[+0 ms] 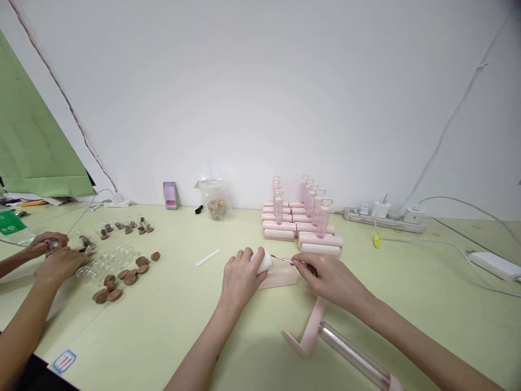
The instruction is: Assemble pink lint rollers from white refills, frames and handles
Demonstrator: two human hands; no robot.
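My left hand (243,277) is closed around a white roll (265,263), its end turned to the right. My right hand (325,274) pinches a thin metal tool (281,259) with a brownish handle; its narrow tip points left and is close to the roll's end, though I cannot tell whether they touch. Beneath both hands lies a pale pink, trough-like cover (280,280), partly hidden. Nearer to me, a pink angled handle (312,330) rests beside a clear tube (354,354) with a pink end, partly under my right forearm.
Pink rollers (280,226) and small pink bottles (323,222) stand in rows at the back. A white strip (207,257) lies to the left. Farther left, another person's hands (61,260) work beside clear bulbs (109,260) and brown discs (130,277). A power strip (382,221) with cables is right.
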